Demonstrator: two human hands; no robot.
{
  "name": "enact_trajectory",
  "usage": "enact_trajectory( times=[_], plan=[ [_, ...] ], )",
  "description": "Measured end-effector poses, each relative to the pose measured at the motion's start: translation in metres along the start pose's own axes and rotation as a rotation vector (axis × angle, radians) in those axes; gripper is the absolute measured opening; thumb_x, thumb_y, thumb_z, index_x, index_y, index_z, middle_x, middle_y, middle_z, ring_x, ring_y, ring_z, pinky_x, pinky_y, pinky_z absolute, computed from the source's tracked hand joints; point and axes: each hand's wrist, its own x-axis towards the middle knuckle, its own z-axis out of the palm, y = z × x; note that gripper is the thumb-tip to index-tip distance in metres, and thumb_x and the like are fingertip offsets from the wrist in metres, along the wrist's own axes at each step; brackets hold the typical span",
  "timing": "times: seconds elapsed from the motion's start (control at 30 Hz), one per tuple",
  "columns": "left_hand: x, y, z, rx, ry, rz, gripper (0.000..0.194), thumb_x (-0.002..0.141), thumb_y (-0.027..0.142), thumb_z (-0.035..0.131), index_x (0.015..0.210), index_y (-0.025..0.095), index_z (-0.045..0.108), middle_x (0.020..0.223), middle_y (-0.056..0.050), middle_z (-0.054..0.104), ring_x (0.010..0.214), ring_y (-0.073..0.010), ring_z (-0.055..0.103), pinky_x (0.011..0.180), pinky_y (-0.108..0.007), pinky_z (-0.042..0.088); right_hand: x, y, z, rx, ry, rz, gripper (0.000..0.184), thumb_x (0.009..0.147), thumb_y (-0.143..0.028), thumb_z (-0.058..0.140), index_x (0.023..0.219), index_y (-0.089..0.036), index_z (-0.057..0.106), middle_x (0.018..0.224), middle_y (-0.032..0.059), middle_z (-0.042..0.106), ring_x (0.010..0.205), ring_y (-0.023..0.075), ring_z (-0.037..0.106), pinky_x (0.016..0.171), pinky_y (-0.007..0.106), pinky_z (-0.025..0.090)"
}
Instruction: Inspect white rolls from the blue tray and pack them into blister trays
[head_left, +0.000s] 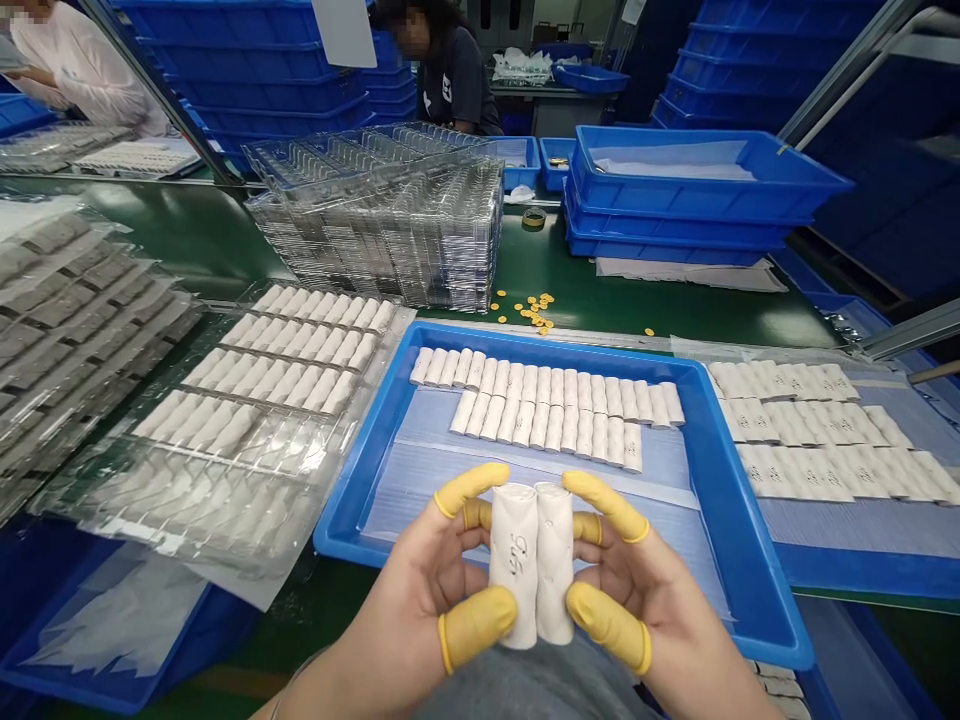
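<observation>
Two white, soft-looking cylinders are pressed side by side above the near part of a blue tray point(352, 480). My left hand point(435, 580) pinches the left white cylinder point(514, 570), which bears dark script, between thumb and fingers. My right hand point(637, 590) grips the plain right white cylinder point(555, 565) the same way. Yellow finger cots cover the thumbs and several fingertips of both hands. Beyond them, two rows of similar white cylinders point(546, 415) lie in the tray on a translucent sheet.
A clear plastic tray point(247, 450) partly filled with white cylinders lies to the left, beside stacked filled trays point(67, 290). Behind stand empty clear trays point(390, 230) and blue bins point(675, 220). Yellow finger cots point(534, 312) are scattered near a tape roll point(533, 217). More cylinders point(817, 420) lie right. Two people work beyond.
</observation>
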Motion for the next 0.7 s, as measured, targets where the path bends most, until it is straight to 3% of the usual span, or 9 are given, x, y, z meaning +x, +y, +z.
enact_trajectory(
  times=[0.13, 0.3, 0.5, 0.7],
  plan=[
    [-0.0005, -0.0010, -0.0028, -0.017, -0.003, -0.027, 0.059, 0.084, 0.024, 0.077, 0.136, 0.041, 0.056, 0.117, -0.007, 0.063, 0.090, -0.0192, 0.067, 0.074, -0.030, 0.057, 0.0018, 0.0001, -0.0014, 0.059, -0.048, 0.013, 0.063, 0.082, -0.034, 0.084, 0.135, -0.049, 0.054, 0.113, 0.0008, 0.066, 0.070, 0.0128, 0.067, 0.067, 0.029, 0.057],
    [-0.0023, -0.0028, -0.0053, -0.011, -0.012, -0.041, 0.059, 0.085, 0.025, 0.076, 0.137, 0.042, 0.055, 0.116, -0.006, 0.062, 0.096, -0.0207, 0.066, 0.078, -0.031, 0.056, 0.0013, 0.0005, -0.0007, 0.067, -0.044, 0.002, 0.062, 0.081, -0.033, 0.085, 0.133, -0.049, 0.056, 0.105, -0.0008, 0.063, 0.068, 0.0126, 0.065, 0.065, 0.029, 0.056],
    [-0.0011, -0.0016, -0.0023, -0.015, -0.056, -0.036, 0.056, 0.086, 0.024, 0.075, 0.136, 0.041, 0.056, 0.116, -0.005, 0.063, 0.095, -0.0195, 0.068, 0.079, -0.030, 0.056, 0.0069, 0.0003, 0.0013, 0.050, -0.009, -0.131, 0.033, 0.089, -0.038, 0.076, 0.120, -0.042, 0.065, 0.106, 0.0018, 0.067, 0.099, 0.0208, 0.065, 0.072, 0.028, 0.057],
    [-0.0013, -0.0009, -0.0025, -0.029, -0.071, -0.054, 0.056, 0.088, 0.020, 0.073, 0.136, 0.043, 0.055, 0.120, -0.005, 0.062, 0.090, -0.0193, 0.070, 0.074, -0.030, 0.057, 0.0101, 0.0022, 0.0017, 0.091, -0.035, -0.127, 0.029, 0.092, -0.034, 0.075, 0.119, -0.039, 0.065, 0.100, -0.0004, 0.069, 0.093, 0.0161, 0.066, 0.067, 0.021, 0.057]
  ],
)
